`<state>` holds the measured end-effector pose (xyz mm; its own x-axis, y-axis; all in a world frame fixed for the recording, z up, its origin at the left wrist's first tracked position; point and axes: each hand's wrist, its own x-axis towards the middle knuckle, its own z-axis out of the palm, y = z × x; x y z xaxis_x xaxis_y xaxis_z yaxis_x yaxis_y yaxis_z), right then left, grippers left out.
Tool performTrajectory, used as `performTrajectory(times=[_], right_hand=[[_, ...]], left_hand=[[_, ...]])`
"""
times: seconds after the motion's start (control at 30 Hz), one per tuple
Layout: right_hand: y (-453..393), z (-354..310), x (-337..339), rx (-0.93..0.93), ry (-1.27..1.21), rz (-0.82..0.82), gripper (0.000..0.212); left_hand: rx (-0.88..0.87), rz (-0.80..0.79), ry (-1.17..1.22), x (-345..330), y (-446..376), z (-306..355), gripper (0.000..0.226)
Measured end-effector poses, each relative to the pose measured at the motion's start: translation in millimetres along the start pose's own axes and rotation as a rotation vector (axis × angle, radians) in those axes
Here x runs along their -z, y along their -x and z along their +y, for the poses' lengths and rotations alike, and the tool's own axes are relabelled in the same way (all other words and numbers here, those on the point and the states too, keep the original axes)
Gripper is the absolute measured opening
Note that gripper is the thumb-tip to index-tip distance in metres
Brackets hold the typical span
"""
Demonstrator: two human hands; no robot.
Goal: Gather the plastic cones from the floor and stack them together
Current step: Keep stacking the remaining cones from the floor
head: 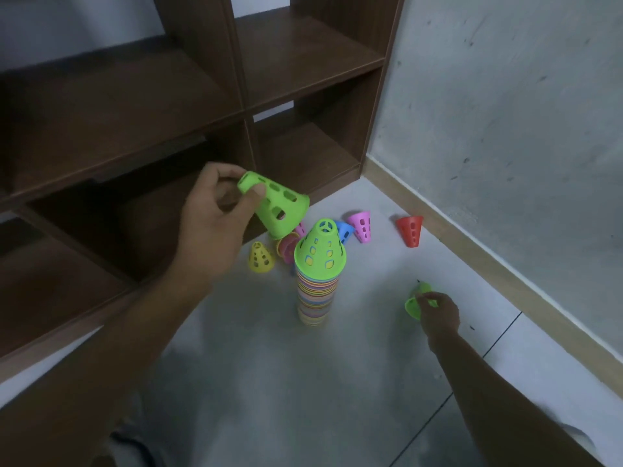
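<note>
Grey tiled floor (pixel 354 348) is running up to a concrete wall (pixel 505 112) with a pale skirting board (pixel 472 251) on my right, and a dark wooden shelf unit (pixel 135 106) is filling the corner ahead. Near the middle of the floor, I am building a tall stack of cones (pixel 317 291), capped by a green top cone (pixel 320 247).

My left hand (pixel 215 224) is pinching a green cone (pixel 274 205) by its narrow end, thumb and fingertips curled around it, and is holding it tilted in the air just above and behind the stack. My right hand (pixel 438 311) is reaching down toward the skirting side of the floor, fingers closing around a second green cone (pixel 414 305) that looks to be lying there; I judge that grip as barely begun.

Loose cones are waiting by the foot of the shelf: a yellow cone (pixel 260 258), a pink cone (pixel 360 226), a blue cone (pixel 344 230) and, nearer the skirting, a red cone (pixel 410 230).

As I see it, the risk is the stack itself: it is tall and narrow, and nothing is steadying it. Bringing the tilted cone down off-centre, or brushing the column with my forearm, could be tipping it over and scattering the lot. Working both hands at once is also dividing my attention.
</note>
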<state>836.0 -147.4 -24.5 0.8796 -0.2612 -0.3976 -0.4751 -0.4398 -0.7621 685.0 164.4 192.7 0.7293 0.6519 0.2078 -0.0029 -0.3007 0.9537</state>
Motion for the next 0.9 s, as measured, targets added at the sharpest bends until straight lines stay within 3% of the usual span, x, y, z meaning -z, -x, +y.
performTrajectory(times=[0.17,0.33,0.43,0.6,0.67,0.77,0.9], right_hand=[[0,-4,4,-0.246,-0.349,-0.08,0.05],[13,-44,14,-0.358,-0.79,-0.307,0.025],[31,-78,22,-0.295,-0.87,-0.445,0.017],[68,-142,45,-0.112,-1.03,-0.613,0.036],[91,-167,53,-0.038,-1.065,-0.666,0.033],[134,-200,60,0.165,-1.016,-0.747,0.045],[169,-212,58,0.455,-0.752,-0.711,0.074]], left_hand=[[-0.101,-0.046,0.065,-14,2,36,0.014],[-0.101,-0.179,-0.013,-33,12,37,0.019],[-0.095,-0.228,-0.086,-45,20,31,0.022],[-0.101,-0.233,-0.108,-54,26,27,0.024],[-0.102,-0.251,-0.122,-52,28,24,0.023],[-0.108,-0.271,-0.168,-49,34,18,0.022],[-0.054,-0.265,-0.185,-44,39,6,0.026]])
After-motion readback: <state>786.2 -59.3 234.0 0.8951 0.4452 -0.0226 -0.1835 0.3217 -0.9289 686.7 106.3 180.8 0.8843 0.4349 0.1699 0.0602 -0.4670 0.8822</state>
